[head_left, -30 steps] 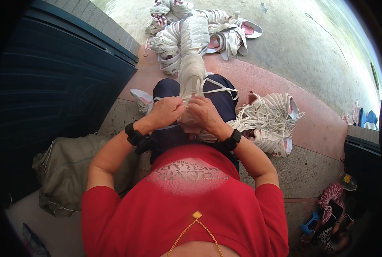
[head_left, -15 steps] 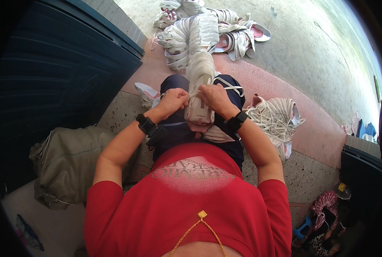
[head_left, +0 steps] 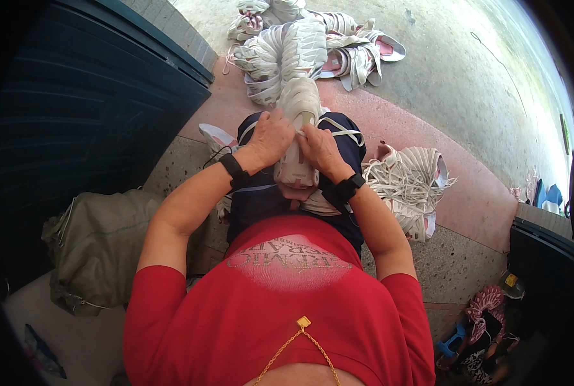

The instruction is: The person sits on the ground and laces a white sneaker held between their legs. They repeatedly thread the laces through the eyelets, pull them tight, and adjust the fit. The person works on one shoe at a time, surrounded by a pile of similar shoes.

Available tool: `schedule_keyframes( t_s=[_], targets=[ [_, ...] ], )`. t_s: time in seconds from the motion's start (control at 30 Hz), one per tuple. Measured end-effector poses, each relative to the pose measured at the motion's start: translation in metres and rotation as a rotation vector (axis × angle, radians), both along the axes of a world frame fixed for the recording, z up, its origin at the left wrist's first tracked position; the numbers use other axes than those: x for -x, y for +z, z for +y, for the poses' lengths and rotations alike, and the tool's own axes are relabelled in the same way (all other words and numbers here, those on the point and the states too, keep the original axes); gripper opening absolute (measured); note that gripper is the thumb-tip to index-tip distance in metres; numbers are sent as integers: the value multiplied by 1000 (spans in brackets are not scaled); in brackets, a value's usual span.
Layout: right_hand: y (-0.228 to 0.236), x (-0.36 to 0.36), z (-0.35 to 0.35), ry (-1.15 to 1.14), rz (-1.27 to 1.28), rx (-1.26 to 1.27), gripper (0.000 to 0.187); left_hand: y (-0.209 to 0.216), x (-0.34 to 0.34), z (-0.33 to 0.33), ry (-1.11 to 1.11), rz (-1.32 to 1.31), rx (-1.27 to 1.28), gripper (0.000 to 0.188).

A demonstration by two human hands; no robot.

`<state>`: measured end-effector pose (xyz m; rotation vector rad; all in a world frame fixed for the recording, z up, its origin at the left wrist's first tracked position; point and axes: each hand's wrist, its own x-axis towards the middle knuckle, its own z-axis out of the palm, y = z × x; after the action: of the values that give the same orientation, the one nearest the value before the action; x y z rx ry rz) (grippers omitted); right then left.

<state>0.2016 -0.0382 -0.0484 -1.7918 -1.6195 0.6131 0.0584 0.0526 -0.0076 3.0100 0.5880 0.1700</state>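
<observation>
A pale white-and-pink shoe upper (head_left: 294, 162) lies across my lap, its pink end toward me, at the near end of a row of nested uppers (head_left: 300, 96). My left hand (head_left: 271, 138) is closed at the left side of this upper, fingers curled; what it grips is hidden. On the other side, my right hand (head_left: 321, 151) pinches a white shoelace (head_left: 300, 131) over the upper's middle. Another loose lace (head_left: 341, 130) trails over my right knee.
Beyond my knees lies a pile of laced uppers (head_left: 303, 48). A bundle of uppers with loose laces (head_left: 409, 180) rests at right, and more uppers (head_left: 219, 138) at left. A dark door (head_left: 100, 96) and an olive sack (head_left: 106, 248) stand on the left.
My left hand has moved forward and turned, its fingers now curled beside the upper. My right hand stays at nearly the same spot over the upper.
</observation>
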Motion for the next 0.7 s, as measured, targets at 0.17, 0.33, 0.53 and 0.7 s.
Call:
schedule_keyframes(
  t_s=[0.17, 0.33, 0.53, 0.7],
  targets=[
    [12, -5, -4, -260, 238, 126, 30, -15, 0, 9, 78, -79, 214, 12],
    [20, -6, -17, -186, 512, 220, 36, -20, 11, -7, 192, -193, 275, 20],
    [26, 15, -13, -107, 355, 313, 27, -3, 14, -17, 219, 39, 371, 31],
    [17, 33, -5, -180, 46, 323, 28, -9, 11, -6, 211, 181, 465, 22]
  ],
)
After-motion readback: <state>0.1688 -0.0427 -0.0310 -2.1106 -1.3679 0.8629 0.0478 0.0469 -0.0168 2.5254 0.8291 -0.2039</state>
